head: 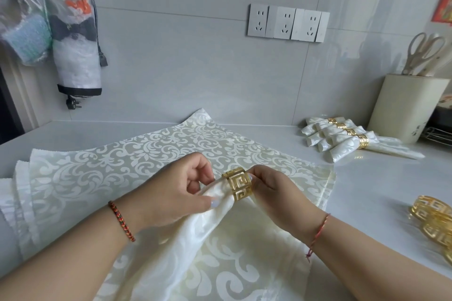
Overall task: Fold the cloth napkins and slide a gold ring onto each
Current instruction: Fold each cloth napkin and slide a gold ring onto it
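left hand grips cream damask napkin | right hand pinches gold fretwork ring

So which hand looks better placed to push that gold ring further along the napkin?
Probably the right hand: it already pinches the gold ring, while the left hand grips the folded napkin threaded through it.

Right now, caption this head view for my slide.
Both hands, left and right, work a gold ring along a gathered napkin.
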